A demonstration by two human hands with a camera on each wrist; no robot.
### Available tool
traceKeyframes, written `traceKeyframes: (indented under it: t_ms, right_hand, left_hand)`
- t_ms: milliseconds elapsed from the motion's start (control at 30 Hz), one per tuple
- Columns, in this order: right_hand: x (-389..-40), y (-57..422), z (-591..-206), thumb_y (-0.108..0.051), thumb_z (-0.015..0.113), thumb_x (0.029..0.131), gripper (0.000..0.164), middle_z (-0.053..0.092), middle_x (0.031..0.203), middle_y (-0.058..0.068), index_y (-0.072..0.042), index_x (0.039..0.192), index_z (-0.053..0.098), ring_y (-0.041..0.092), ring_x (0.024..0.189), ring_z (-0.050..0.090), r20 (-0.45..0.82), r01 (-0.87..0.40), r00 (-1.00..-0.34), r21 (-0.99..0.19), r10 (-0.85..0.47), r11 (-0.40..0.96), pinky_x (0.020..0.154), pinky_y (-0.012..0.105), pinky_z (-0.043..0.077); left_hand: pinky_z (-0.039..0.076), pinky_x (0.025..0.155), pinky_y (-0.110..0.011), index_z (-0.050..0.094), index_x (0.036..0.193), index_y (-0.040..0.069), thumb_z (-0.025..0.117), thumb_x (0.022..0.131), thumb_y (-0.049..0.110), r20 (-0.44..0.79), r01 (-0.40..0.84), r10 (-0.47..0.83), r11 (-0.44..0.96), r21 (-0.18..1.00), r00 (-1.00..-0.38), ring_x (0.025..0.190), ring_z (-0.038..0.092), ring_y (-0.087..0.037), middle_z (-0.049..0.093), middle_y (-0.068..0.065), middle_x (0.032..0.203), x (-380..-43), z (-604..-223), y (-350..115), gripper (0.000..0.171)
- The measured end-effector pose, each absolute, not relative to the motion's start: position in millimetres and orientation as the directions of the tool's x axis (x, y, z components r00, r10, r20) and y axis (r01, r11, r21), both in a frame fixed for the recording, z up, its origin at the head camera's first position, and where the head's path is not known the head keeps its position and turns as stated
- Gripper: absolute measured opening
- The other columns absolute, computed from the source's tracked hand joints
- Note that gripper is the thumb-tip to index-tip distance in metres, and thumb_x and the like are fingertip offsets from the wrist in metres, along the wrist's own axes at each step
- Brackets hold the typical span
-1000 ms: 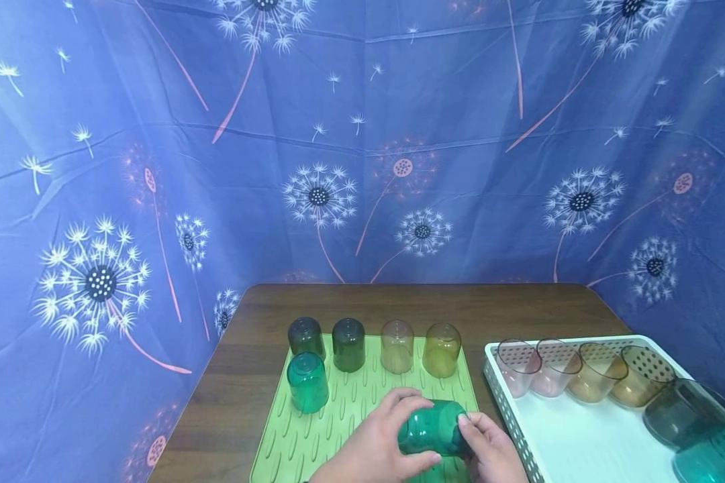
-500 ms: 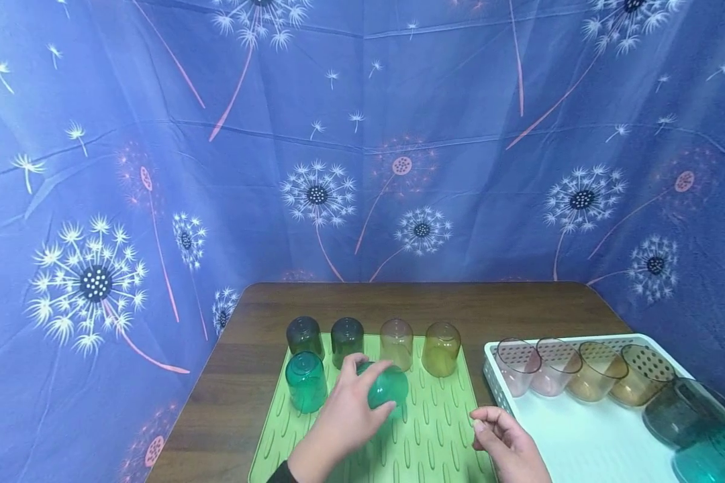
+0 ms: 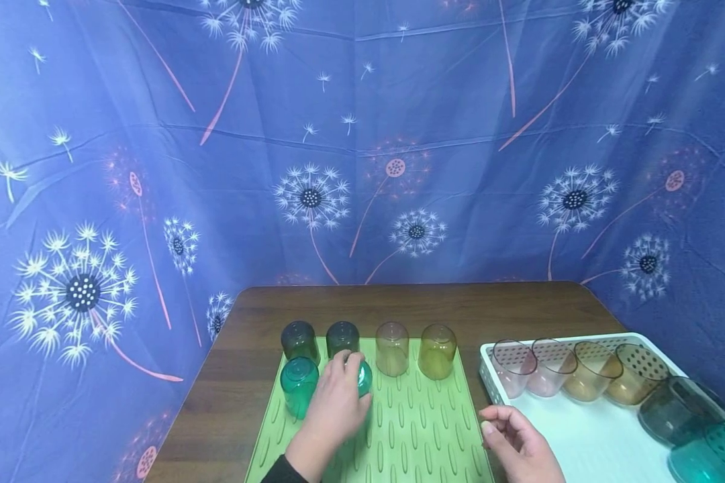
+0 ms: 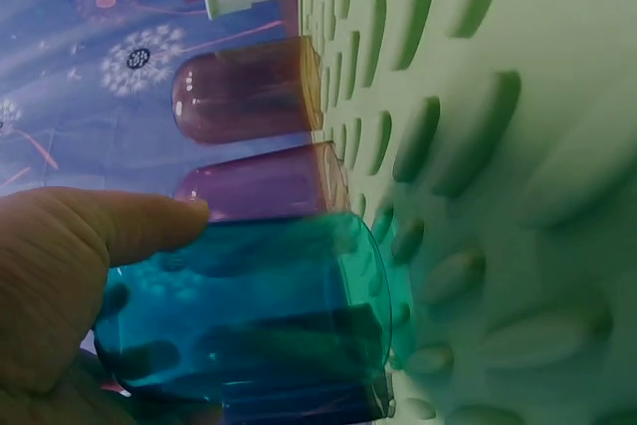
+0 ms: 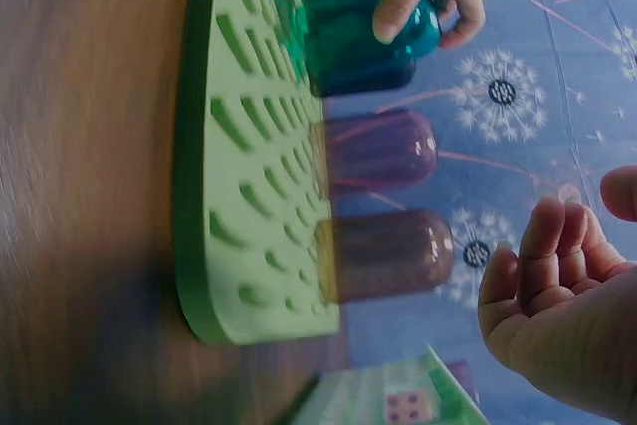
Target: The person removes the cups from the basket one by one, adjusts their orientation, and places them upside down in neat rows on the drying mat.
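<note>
My left hand [image 3: 335, 402] grips a teal glass [image 4: 259, 296] round its base end, with the mouth turned down right at the green ridged mat [image 3: 411, 436]. Most of this glass is hidden behind the hand in the head view. To its left stands another upturned teal glass [image 3: 299, 388]. Behind them in a row are two dark grey glasses [image 3: 300, 343], a pink glass [image 3: 392, 349] and an amber glass [image 3: 438, 352], all bottom up. My right hand [image 3: 522, 444] hovers by the mat's right edge, fingers loosely bent, holding nothing.
On the right stands a white perforated tray [image 3: 570, 443]. Pink, amber, dark grey and teal glasses stand or lean along its far and right sides, mouths up. Brown wooden table [image 3: 217, 409] surrounds the mat, and a blue dandelion-print cloth [image 3: 362, 221] hangs behind.
The teal glass was held sideways between both hands. My right hand let go and drew right, while my left hand carried the glass left, turned it mouth down and lowered it to the mat.
</note>
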State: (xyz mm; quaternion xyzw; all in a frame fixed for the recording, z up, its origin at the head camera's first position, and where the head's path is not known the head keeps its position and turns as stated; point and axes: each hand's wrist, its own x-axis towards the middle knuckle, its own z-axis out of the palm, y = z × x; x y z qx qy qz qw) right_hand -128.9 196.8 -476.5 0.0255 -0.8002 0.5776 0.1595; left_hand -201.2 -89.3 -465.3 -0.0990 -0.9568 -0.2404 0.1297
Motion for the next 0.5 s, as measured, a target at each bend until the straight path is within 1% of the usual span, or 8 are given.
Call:
traceKeyframes:
  t_ms: [67, 133, 200, 267, 333, 367, 433, 500]
  right_hand:
    - [-129.2, 204.3, -470.5, 0.002, 0.064, 0.097, 0.012, 0.061, 0.082, -0.012, -0.007, 0.105, 0.068, 0.001, 0.073, 0.060, 0.314, -0.217, -0.935, -0.876, 0.168, 0.430, 0.065, 0.018, 0.047]
    - [-131.4, 218.2, -461.5, -0.004, 0.067, 0.097, 0.011, 0.062, 0.083, -0.015, -0.007, 0.108, 0.069, -0.006, 0.074, 0.057, 0.327, -0.165, -0.923, -0.813, 0.203, 0.558, 0.066, 0.016, 0.044]
    - [-135.9, 239.5, -452.4, -0.010, 0.069, 0.097, 0.016, 0.066, 0.085, -0.011, -0.004, 0.112, 0.069, -0.008, 0.075, 0.056, 0.336, -0.090, -0.911, -0.728, 0.238, 0.680, 0.066, 0.016, 0.042]
    - [-142.5, 265.5, -444.6, -0.016, 0.069, 0.097, 0.025, 0.070, 0.089, 0.001, -0.001, 0.116, 0.068, 0.002, 0.080, 0.062, 0.334, 0.000, -0.903, -0.630, 0.271, 0.777, 0.071, 0.024, 0.044]
    - [-148.8, 293.3, -440.7, -0.020, 0.067, 0.098, 0.035, 0.069, 0.101, 0.020, 0.005, 0.123, 0.064, 0.024, 0.093, 0.066, 0.300, 0.111, -0.897, -0.560, 0.325, 0.821, 0.078, 0.041, 0.049]
    - [-152.1, 306.4, -440.1, -0.021, 0.065, 0.098, 0.040, 0.065, 0.111, 0.029, 0.008, 0.126, 0.061, 0.037, 0.103, 0.063, 0.269, 0.172, -0.892, -0.540, 0.363, 0.824, 0.083, 0.051, 0.048]
    - [-156.5, 329.9, -441.7, -0.022, 0.061, 0.098, 0.049, 0.051, 0.130, 0.040, 0.012, 0.133, 0.053, 0.056, 0.121, 0.048, 0.176, 0.322, -0.872, -0.495, 0.456, 0.807, 0.090, 0.069, 0.041]
    - [-158.1, 349.4, -445.3, -0.024, 0.057, 0.098, 0.057, 0.036, 0.141, 0.044, 0.013, 0.139, 0.044, 0.061, 0.130, 0.037, 0.052, 0.480, -0.831, -0.438, 0.554, 0.760, 0.096, 0.076, 0.037]
  left_hand:
    - [0.054, 0.103, -0.058, 0.057, 0.135, 0.011, 0.088, 0.082, 0.020, 0.307, 0.245, 0.117, 0.873, 0.421, -0.945, 0.129, 0.058, -0.046, 0.056, -0.024, 0.142, -202.1, -466.3, -90.3, 0.062]
    - [0.054, 0.103, -0.059, 0.057, 0.136, 0.011, 0.088, 0.082, 0.020, 0.312, 0.237, 0.108, 0.880, 0.412, -0.944, 0.129, 0.058, -0.046, 0.056, -0.024, 0.142, -203.3, -467.9, -91.0, 0.063]
    - [0.054, 0.102, -0.059, 0.057, 0.137, 0.012, 0.088, 0.083, 0.020, 0.310, 0.229, 0.102, 0.883, 0.409, -0.945, 0.129, 0.058, -0.047, 0.055, -0.025, 0.142, -204.1, -468.8, -91.5, 0.063]
    - [0.054, 0.103, -0.060, 0.057, 0.139, 0.012, 0.088, 0.083, 0.022, 0.308, 0.221, 0.095, 0.887, 0.406, -0.947, 0.130, 0.057, -0.047, 0.054, -0.026, 0.143, -204.4, -469.8, -91.5, 0.064]
    - [0.054, 0.103, -0.060, 0.057, 0.140, 0.011, 0.088, 0.083, 0.023, 0.312, 0.222, 0.096, 0.890, 0.398, -0.945, 0.131, 0.057, -0.049, 0.053, -0.027, 0.145, -203.8, -469.8, -91.3, 0.066]
    - [0.053, 0.103, -0.061, 0.057, 0.140, 0.010, 0.088, 0.083, 0.024, 0.314, 0.223, 0.097, 0.891, 0.395, -0.944, 0.131, 0.056, -0.049, 0.053, -0.028, 0.145, -203.3, -469.6, -91.1, 0.066]
    - [0.053, 0.104, -0.061, 0.057, 0.141, 0.009, 0.088, 0.083, 0.025, 0.323, 0.228, 0.101, 0.894, 0.386, -0.941, 0.132, 0.055, -0.051, 0.052, -0.028, 0.147, -202.4, -469.4, -90.7, 0.067]
    - [0.052, 0.105, -0.062, 0.058, 0.142, 0.009, 0.088, 0.084, 0.026, 0.329, 0.231, 0.105, 0.899, 0.373, -0.939, 0.132, 0.055, -0.051, 0.052, -0.028, 0.147, -201.2, -468.7, -90.5, 0.068]
